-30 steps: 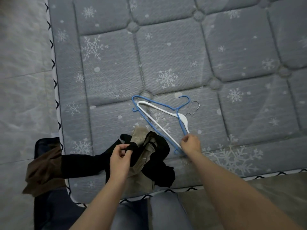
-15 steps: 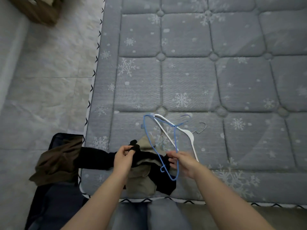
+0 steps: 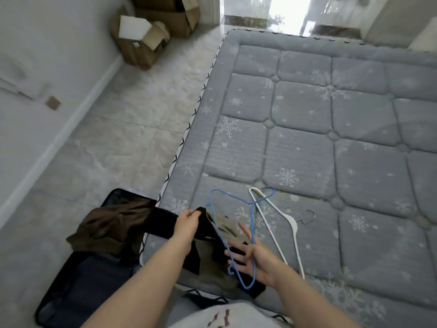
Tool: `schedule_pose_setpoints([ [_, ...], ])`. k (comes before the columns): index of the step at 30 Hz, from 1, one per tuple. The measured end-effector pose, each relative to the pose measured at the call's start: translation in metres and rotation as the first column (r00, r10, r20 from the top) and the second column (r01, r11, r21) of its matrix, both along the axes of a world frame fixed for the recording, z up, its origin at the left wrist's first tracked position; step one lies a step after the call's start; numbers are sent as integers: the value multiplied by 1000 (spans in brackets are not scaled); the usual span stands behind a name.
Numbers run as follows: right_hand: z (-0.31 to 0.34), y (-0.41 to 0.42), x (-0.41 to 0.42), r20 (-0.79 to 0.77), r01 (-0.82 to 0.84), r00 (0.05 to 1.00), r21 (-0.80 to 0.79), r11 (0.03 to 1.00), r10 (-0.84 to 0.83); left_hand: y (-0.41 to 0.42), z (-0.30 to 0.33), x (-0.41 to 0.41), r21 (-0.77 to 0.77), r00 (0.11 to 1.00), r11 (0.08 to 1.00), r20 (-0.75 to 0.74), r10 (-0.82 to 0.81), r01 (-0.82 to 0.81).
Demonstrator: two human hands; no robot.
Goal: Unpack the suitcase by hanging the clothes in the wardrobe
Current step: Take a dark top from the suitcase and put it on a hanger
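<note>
My left hand (image 3: 188,221) is closed on the edge of a black garment (image 3: 160,221) that stretches from the open suitcase (image 3: 78,280) onto the mattress (image 3: 307,138). Under it lies a beige garment (image 3: 227,227). My right hand (image 3: 254,259) carries a blue wire hanger (image 3: 230,197) above these clothes; the wire runs across the palm and the fingers are spread. A white plastic hanger (image 3: 292,223) with a metal hook lies on the mattress just right of it. A brown garment (image 3: 111,228) spills over the suitcase's rim.
The dark suitcase lies open on the tiled floor (image 3: 123,147) against the mattress's near left corner. Cardboard boxes (image 3: 142,41) stand by the left wall at the far end. A bright doorway (image 3: 283,13) opens beyond the mattress.
My right hand has picked the blue hanger off the white one and brought it over the clothes. My head has tilted up, showing the floor, boxes and doorway. The left hand still grips the black garment.
</note>
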State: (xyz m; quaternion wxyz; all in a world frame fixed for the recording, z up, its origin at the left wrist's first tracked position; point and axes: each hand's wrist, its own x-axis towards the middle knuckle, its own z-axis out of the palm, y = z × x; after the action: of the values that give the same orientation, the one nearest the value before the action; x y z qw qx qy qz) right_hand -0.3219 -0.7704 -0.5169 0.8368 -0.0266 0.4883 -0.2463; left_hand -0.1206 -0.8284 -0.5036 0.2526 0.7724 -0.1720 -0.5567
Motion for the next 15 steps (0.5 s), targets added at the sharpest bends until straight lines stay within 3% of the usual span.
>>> schedule_pose_setpoints([
  [7,44,-26,25,-112,-97,991,-219,971,74,-48,34,40,-162,981,976,155,-119,144],
  [12,67,-35,29,-439,-334,887,-393,857,144,-91,74,62,-156,828,893,466,-310,422],
  [15,77,-33,24,-367,-330,916,-462,823,162,-114,86,74,-155,791,874,519,-324,460],
])
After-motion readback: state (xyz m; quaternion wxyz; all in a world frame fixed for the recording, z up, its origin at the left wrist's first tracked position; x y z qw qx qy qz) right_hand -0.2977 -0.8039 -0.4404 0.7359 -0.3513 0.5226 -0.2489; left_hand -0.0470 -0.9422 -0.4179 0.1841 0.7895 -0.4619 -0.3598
